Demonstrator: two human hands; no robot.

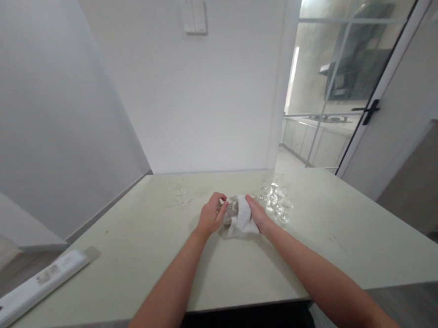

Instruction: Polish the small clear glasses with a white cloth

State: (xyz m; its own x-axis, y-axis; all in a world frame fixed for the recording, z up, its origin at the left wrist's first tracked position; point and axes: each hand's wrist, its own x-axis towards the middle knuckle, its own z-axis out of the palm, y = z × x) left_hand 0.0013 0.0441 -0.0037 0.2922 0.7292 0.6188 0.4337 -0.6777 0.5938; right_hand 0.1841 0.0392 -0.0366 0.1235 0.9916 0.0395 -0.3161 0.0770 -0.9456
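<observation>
Over the middle of the pale table (143, 267), a clear stemmed glass (232, 210) lies on its side between my hands. My left hand (211, 215) is closed on the glass at its left end, thumb and fingers pinching it. A white cloth (244, 219) wraps the glass's right part and hangs below it. My right hand (258, 215) grips the cloth around the glass from the right. Part of the glass is hidden by the cloth and fingers.
Several clear stemmed glasses (276, 200) stand close behind and right of my right hand. A few more glasses (181, 193) stand at the back left. A long white box (41, 286) lies at the table's left edge. A wall (208, 105) borders the far side.
</observation>
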